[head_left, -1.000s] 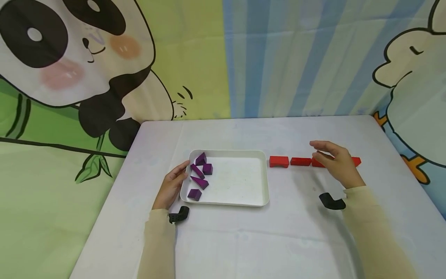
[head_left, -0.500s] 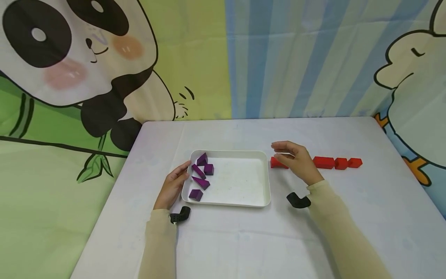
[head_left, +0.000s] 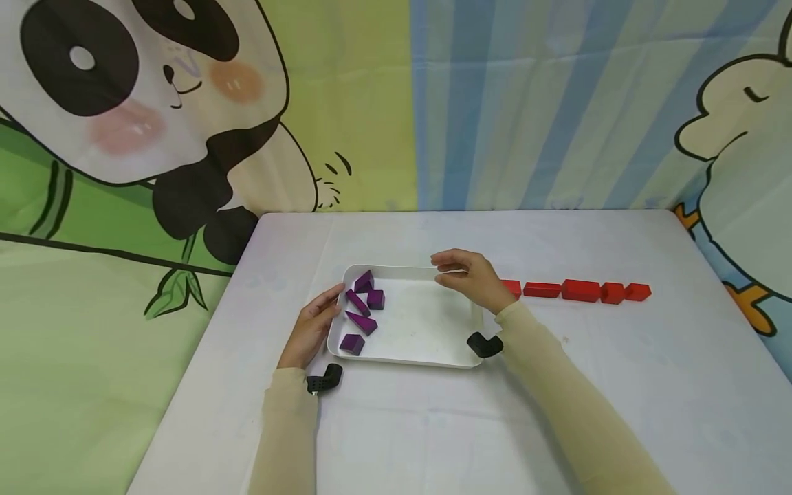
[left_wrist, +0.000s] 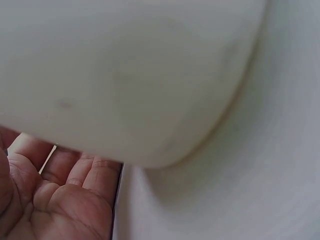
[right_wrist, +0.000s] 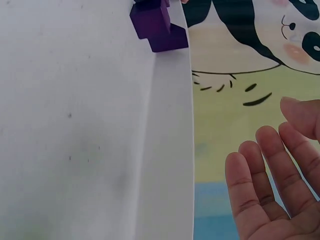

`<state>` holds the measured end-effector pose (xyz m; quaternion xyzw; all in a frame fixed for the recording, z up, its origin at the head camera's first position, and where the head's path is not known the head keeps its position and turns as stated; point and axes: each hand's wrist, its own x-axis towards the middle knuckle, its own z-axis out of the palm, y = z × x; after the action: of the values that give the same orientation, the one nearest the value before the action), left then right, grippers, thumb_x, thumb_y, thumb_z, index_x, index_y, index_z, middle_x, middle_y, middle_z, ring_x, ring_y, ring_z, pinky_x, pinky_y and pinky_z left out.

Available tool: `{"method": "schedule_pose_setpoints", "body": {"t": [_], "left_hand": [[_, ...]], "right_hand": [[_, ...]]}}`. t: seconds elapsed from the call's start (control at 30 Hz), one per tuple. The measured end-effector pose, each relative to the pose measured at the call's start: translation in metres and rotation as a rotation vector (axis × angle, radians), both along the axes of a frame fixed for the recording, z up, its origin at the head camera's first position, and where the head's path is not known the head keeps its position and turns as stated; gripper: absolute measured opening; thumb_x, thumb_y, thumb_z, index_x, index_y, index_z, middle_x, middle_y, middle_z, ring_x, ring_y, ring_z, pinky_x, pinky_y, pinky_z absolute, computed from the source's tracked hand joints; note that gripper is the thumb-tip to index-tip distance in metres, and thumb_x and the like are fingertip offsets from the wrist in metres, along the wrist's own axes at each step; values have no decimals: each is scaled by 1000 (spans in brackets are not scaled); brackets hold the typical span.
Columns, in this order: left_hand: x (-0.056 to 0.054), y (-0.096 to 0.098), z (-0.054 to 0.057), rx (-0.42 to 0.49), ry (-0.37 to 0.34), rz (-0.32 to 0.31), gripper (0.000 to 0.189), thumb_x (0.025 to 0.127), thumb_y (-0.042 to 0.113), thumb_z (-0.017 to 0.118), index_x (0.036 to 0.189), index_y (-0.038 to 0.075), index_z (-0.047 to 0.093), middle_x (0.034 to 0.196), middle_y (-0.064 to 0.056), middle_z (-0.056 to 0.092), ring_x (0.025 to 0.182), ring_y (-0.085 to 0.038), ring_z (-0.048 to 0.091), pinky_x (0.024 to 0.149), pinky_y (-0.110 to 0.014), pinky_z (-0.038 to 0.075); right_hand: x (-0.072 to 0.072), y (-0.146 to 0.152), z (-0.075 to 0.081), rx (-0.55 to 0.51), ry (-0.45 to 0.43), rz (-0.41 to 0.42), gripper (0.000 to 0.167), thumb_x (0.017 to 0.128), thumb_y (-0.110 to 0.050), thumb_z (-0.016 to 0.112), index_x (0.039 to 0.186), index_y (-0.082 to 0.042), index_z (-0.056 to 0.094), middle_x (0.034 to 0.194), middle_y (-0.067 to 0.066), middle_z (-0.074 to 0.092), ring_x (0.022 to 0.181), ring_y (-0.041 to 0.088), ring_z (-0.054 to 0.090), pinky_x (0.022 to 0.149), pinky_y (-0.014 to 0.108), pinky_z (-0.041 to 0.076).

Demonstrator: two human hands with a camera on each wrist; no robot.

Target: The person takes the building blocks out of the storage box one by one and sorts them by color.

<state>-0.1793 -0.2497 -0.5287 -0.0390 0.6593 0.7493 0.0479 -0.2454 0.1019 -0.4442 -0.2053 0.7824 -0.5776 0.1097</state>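
Observation:
My left hand (head_left: pixel 306 335) lies against the left side of the white tray (head_left: pixel 421 320), its fingertips at the rim. From the left wrist view, the palm is turned up and the tray wall (left_wrist: pixel 130 90) hides the fingertips. Several purple wooden blocks sit at the tray's left end, among them a cube (head_left: pixel 375 300), a long wedge (head_left: pixel 362 323) and a block (head_left: pixel 352 344) near the front corner. Over the tray's far right part hovers my right hand (head_left: pixel 473 280). Its fingers (right_wrist: pixel 280 165) are extended and slightly bent, with nothing held.
Right of the tray, red blocks (head_left: pixel 580 291) form a row along the white table (head_left: pixel 396 426); my right hand partly covers the leftmost one (head_left: pixel 511 288). A printed cloth (head_left: pixel 353 103) with a panda hangs behind the table.
My right hand has moved left from above the red row to over the tray, uncovering most of the red blocks. The left hand stays at the tray's left side.

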Motion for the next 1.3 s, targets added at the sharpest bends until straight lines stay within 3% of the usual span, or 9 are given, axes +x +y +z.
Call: {"method": "schedule_pose_setpoints", "body": {"t": [0.3,0.5,0.73,1.1,1.3], "left_hand": [[-1,-1,0,-31,-4,-11,54,110,-1,53,162,-7,41,172,-19,36,162,-28,29,128,-30,32],[-2,0,-1,-2,8,2,53,109,-5,51,161,-9,41,172,-20,37,160,-29,31,126,-28,35],[-1,0,1,-37,-4,4,52,110,-2,52,161,-7,42,171,-19,38,161,-27,31,128,-31,32],[-1,-1,3,-54,0,-2,52,111,-1,53,161,-7,43,171,-19,39,161,-26,32,129,-34,30],[0,0,3,-43,6,4,52,110,-2,53,161,-7,43,171,-19,39,161,-27,31,130,-35,29]], "right_hand": [[-7,-32,-12,23,-65,51,43,100,0,75,140,9,64,140,28,65,131,45,62,107,43,59],[-10,-52,-21,21,-69,98,42,99,2,76,139,12,64,140,29,66,131,45,63,109,44,57],[-13,-74,-31,48,-59,139,42,97,3,77,137,11,66,136,25,69,126,41,66,108,41,58],[-14,-98,-46,78,-75,151,41,90,7,83,129,10,70,126,23,72,118,37,70,105,35,59],[-15,-106,-49,159,-53,146,43,88,2,86,128,7,72,122,20,75,116,33,71,103,32,60]]}}
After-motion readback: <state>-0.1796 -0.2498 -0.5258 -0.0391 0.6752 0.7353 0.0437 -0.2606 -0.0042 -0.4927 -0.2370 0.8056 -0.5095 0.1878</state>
